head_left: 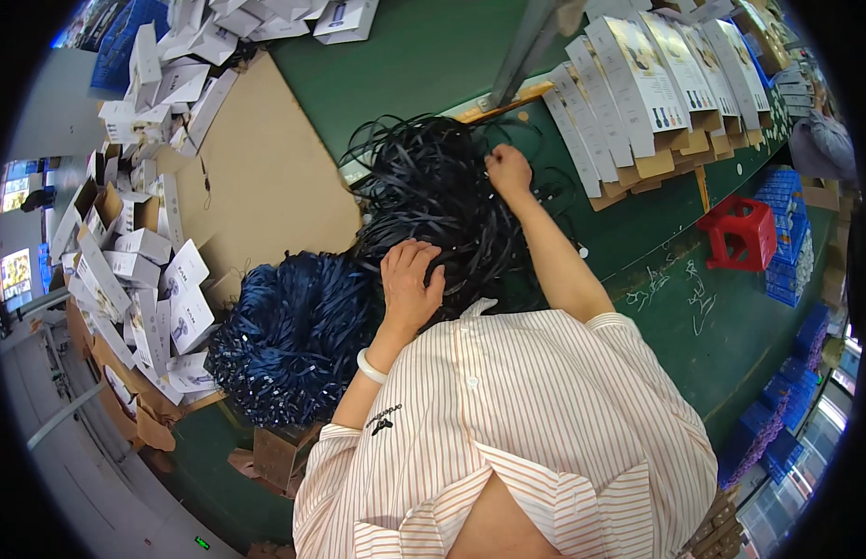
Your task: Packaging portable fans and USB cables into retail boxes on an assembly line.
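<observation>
- Head view: a loose heap of black strips [419, 200] lay in front of the person, its strands looping over one another, some straying out at its right edge.
- The left hand [412, 281] rested on the near side of the heap, fingers half-curled and the thumb held apart from them; a white band [371, 366] circled that wrist.
- The right hand [509, 172] was at the far right edge of the heap, its fingers bent inward and drawn close together.
- Fingertips were partly lost among the dark strands, so I could not tell whether either of the hands had hold of a strip.
- A fuller blue bundle [298, 326], shiny at its lower end, sat left of the heap and nearer the person, touching it.
- A tan board [256, 154] stretched left of the heap and beyond it, with many loose white boxes [139, 256] jumbled farther left.
- Right of the heap, a row of white boxes [628, 93] leaned side by side on a green surface.
- A metal post [518, 61] rose just beyond the heap.
- Well to the heap's right were white threads [651, 287], a red stool [745, 233] and blue crates [785, 224].
</observation>
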{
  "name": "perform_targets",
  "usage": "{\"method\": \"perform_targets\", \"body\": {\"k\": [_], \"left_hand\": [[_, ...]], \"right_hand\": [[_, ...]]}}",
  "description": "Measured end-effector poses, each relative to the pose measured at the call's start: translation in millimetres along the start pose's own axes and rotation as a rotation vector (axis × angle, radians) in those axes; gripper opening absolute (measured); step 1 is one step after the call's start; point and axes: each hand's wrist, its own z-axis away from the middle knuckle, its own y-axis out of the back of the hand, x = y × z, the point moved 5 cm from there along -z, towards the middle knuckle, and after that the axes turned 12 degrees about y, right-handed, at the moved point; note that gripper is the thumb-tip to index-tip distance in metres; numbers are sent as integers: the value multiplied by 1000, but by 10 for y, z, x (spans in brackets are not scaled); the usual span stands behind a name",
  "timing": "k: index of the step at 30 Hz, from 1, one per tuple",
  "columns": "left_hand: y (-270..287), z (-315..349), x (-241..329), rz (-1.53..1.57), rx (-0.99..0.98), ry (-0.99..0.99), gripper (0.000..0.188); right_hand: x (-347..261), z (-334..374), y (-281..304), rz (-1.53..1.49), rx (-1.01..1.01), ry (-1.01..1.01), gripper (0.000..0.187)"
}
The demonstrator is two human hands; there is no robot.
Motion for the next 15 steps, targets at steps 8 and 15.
{"method": "perform_targets", "body": {"k": [8, 15], "left_hand": [[908, -799, 504, 459, 116, -110, 69], [1610, -1275, 928, 660, -507, -88, 14]], "right_hand": [[-1866, -247, 1268, -613, -592, 236, 8], [-2942, -234, 2660, -470, -242, 724, 18]]}}
